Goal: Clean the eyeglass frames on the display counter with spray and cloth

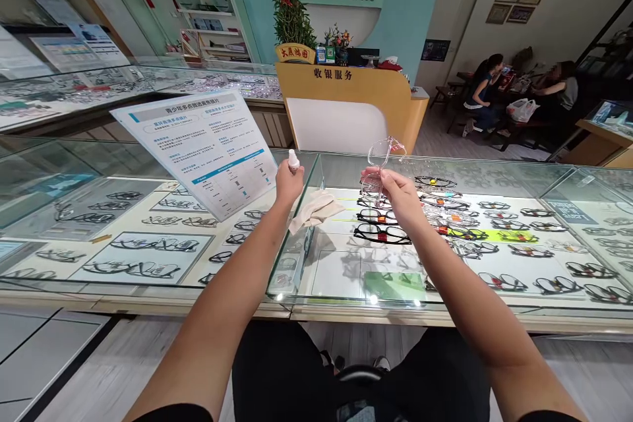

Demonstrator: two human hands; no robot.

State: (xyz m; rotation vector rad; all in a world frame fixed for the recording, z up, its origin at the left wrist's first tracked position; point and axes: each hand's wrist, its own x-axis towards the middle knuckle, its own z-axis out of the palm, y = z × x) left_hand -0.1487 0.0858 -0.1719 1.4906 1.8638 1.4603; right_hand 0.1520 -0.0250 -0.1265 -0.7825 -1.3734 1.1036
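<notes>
Wrapped in the fingers of my left hand (289, 182) is a small white-topped bottle (293, 159), held upright above the glass counter. My right hand (399, 194) pinches a pair of clear-framed glasses (380, 153), raised on end over the display. A beige cloth (316, 209) lies on the glass just below and to the right of my left hand. To the left of that hand, a printed sheet (200, 148) with blue bands rests at a slant on the counter. Rows of glasses (383, 233) sit beneath the glass.
The glass display counter (208, 295) spans the view in front of me. Behind it stand a wooden cashier desk (346, 89) and a potted plant (291, 13). Two people sit at a table at the back right. A green card (394, 286) lies inside the case.
</notes>
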